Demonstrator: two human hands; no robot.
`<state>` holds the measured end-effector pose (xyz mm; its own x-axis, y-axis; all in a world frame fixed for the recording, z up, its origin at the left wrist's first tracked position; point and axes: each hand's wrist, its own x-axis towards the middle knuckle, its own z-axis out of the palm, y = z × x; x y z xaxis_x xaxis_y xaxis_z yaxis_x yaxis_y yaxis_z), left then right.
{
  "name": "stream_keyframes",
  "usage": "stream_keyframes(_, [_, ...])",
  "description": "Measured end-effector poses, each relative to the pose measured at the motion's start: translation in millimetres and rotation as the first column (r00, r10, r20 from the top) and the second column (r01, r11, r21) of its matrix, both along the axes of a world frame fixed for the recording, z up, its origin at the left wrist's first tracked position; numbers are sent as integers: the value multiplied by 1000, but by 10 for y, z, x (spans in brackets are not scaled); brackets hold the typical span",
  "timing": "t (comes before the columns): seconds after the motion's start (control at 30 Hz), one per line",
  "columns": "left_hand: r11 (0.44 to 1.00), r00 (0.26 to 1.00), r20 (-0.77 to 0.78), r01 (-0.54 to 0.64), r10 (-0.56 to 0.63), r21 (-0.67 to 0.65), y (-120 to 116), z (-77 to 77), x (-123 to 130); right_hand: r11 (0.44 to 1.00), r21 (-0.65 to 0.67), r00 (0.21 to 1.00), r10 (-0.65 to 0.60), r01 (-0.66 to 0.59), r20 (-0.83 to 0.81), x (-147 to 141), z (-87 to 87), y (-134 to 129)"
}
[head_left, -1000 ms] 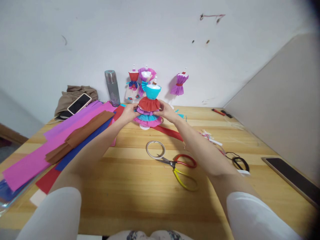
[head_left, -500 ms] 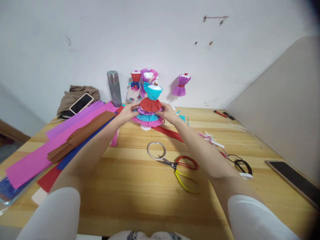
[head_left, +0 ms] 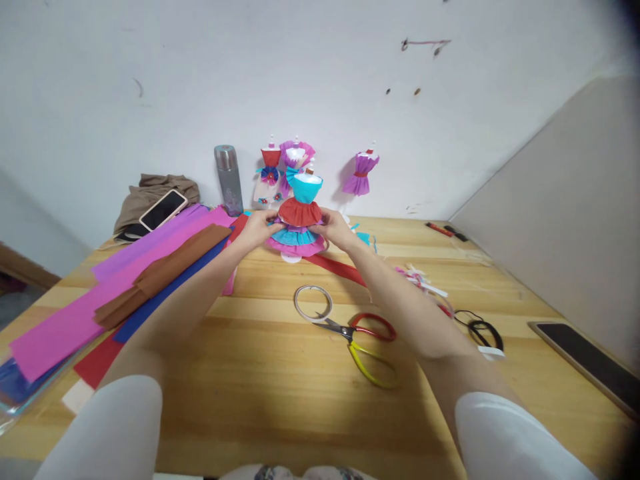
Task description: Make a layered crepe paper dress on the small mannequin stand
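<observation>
A small dress form (head_left: 301,207) stands upright near the back of the table, with a turquoise top and tiered skirt in red, purple, turquoise and pink. My left hand (head_left: 260,229) pinches the left side of the skirt just under the red tier. On the opposite side, my right hand (head_left: 332,225) has its fingers closed on the skirt at about the same height. Behind the form stand a red-topped dress form (head_left: 271,160) and a purple-and-pink one (head_left: 296,152). A purple dress form (head_left: 362,175) is farther right, by the wall.
Scissors (head_left: 345,330) and a tape roll (head_left: 313,304) lie in front. Crepe paper strips (head_left: 165,260) cover the left side near a flask (head_left: 229,180) and phone (head_left: 163,210). To the right are scraps (head_left: 420,280), a black cord (head_left: 484,332) and a dark tablet-like object (head_left: 585,360).
Both hands keep their hold on the skirt, with only slight finger movement. The view has shifted slightly; otherwise the objects look the same.
</observation>
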<state>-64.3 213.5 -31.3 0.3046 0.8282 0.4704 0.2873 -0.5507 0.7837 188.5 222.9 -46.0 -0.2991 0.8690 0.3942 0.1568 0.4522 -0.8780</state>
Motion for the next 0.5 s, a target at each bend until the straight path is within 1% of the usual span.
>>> stream_keyframes(0.13, [999,996,-82,-32,35,43,60,-16,-32,997,-37,998,65,-65,17,50,41,-55])
stream_keyframes(0.27, [1000,998,-70,-1,2,26,42,-16,-9,988,-53,989,141,-143,-40,40,121,-118])
stream_keyframes(0.37, [999,998,-49,34,-34,1,13,0,17,991,-29,988,127,-131,-91,-21,181,-140])
stream_keyframes(0.5, [999,998,-49,33,-34,-11,-11,33,33,995,-14,988,101,-104,-119,-101,206,-115])
